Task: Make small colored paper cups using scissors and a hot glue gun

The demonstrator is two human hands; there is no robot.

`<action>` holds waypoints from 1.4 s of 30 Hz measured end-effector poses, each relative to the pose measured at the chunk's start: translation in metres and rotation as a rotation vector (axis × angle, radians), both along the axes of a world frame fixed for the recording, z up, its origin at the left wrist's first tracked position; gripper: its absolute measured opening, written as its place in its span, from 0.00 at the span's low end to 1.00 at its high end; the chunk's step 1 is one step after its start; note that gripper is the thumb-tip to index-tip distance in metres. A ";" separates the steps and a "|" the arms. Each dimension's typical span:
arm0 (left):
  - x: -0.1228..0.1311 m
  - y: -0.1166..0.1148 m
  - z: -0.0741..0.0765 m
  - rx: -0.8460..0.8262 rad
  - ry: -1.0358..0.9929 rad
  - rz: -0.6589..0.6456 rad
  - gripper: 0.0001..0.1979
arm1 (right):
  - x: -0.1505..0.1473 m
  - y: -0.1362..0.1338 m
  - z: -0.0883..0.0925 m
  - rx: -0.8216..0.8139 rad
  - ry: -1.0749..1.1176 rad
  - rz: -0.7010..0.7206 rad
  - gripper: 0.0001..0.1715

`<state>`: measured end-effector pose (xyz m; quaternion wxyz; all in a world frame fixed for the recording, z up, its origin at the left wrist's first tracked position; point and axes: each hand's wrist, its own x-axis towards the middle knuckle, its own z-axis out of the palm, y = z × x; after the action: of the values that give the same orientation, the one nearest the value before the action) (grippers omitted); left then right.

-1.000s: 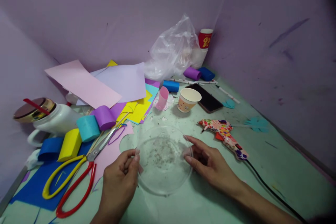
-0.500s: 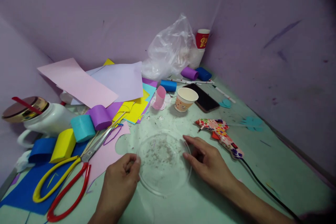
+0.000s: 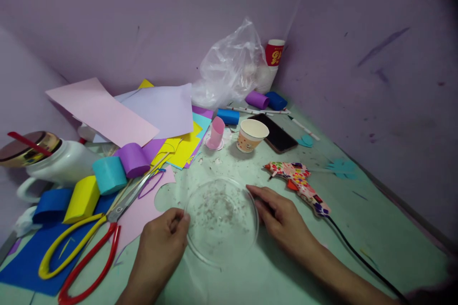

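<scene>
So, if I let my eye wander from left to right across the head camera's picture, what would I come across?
White mug → teal paper loop → purple paper loop → left hand → clear round dish → right hand → teal paper cut-out.

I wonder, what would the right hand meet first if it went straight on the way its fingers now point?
The right hand would probably first meet the clear round disc, whose rim lies by its fingertips; whether they touch is unclear.
</scene>
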<state>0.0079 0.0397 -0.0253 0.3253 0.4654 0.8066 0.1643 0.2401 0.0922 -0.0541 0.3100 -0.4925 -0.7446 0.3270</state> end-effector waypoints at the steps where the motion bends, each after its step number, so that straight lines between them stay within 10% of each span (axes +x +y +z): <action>1: 0.000 0.001 0.000 -0.002 -0.001 -0.008 0.13 | -0.001 0.000 0.000 -0.009 0.003 -0.006 0.20; 10: -0.002 -0.010 0.010 0.563 -0.059 0.100 0.20 | 0.016 0.005 0.012 -0.423 0.659 -0.109 0.12; 13: 0.004 0.010 0.002 0.644 0.462 -0.256 0.28 | 0.025 0.006 0.025 -0.211 0.877 -0.250 0.06; 18: 0.043 0.042 -0.020 0.534 0.509 -0.675 0.26 | 0.022 0.004 0.040 -0.086 0.896 -0.228 0.05; 25: 0.081 -0.050 -0.009 0.695 0.363 -1.122 0.24 | 0.008 0.013 0.030 0.015 0.751 -0.128 0.07; 29: 0.048 -0.083 0.028 0.849 0.231 -0.673 0.16 | 0.004 0.014 0.028 0.136 0.579 -0.025 0.04; 35: -0.012 -0.061 0.071 1.000 0.158 0.010 0.06 | 0.020 -0.012 0.009 0.399 0.297 0.232 0.11; 42: 0.036 -0.057 0.004 1.016 0.294 -0.616 0.11 | 0.026 -0.027 -0.018 0.486 0.066 0.259 0.20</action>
<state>0.0444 -0.0176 -0.0214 -0.0196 0.7919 0.4923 0.3608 0.2665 0.0653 -0.0721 0.3990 -0.2933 -0.8474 0.1916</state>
